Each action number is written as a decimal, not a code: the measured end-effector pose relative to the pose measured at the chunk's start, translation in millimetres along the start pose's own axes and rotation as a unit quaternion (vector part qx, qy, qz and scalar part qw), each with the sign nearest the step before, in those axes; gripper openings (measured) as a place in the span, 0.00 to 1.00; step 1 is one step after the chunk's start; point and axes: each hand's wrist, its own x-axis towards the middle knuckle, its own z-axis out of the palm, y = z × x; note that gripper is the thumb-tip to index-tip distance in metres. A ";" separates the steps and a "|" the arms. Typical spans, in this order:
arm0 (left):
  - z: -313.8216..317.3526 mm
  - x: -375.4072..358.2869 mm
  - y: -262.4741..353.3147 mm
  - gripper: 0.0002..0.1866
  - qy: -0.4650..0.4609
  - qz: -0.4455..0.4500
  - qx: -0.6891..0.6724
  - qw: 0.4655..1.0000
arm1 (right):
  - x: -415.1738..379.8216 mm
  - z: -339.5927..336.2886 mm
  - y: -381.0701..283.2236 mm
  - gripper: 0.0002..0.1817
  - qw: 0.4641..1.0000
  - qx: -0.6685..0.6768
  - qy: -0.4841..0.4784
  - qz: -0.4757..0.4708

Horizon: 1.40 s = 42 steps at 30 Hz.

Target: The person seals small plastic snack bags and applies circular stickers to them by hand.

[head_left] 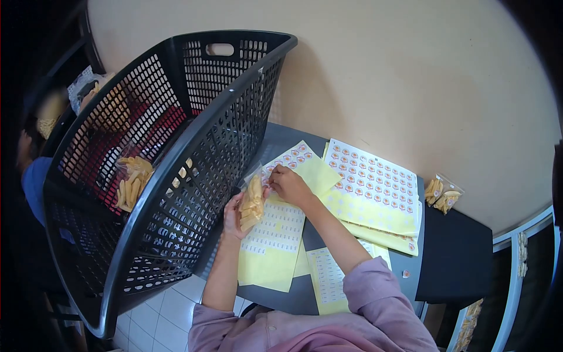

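My left hand [233, 216] is wrapped round a clear bag of pale yellow snack sticks [252, 202], held upright over the sheets. Close to the bag's upper right side, my right hand [288, 185] has its thumb and fingers pinched together over a sticker sheet [287, 158]; what they hold, if anything, is too small to tell. Beneath the bag lies a yellow and white label sheet [272, 234]. A stack of sheets with round orange stickers [372, 182] lies to the right of my right hand.
A large black basket [220, 105] stands at the left, with a snack bag [134, 182] inside. Two small snack bags [444, 193] lie by the wall on the right. Another label sheet [328, 278] is near my body. Part of another person [34, 188] shows at far left.
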 end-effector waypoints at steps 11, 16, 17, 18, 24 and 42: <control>-5.8 3.0 4.5 0.31 0.031 0.005 0.013 0.999 | -4.5 -0.5 5.3 0.05 0.998 0.069 0.006 -0.006; -9.9 5.5 6.9 0.31 0.032 -0.011 0.029 0.999 | -1.6 -3.4 7.3 0.05 0.996 0.091 -0.025 -0.002; -9.1 5.7 6.5 0.31 0.034 -0.013 0.043 0.998 | -1.8 -5.8 6.6 0.05 0.995 0.088 -0.036 -0.001; -8.0 5.6 6.0 0.31 0.034 -0.013 0.043 0.998 | -1.7 -8.1 5.9 0.05 0.995 0.088 -0.037 -0.001; -3.7 4.5 6.4 0.31 0.054 -0.025 0.087 0.994 | 1.0 -12.0 8.9 0.06 0.991 0.113 -0.072 0.015; -17.1 8.4 11.2 0.28 0.093 -0.039 0.129 0.987 | 10.6 -13.6 27.2 0.05 0.983 0.129 -0.131 0.009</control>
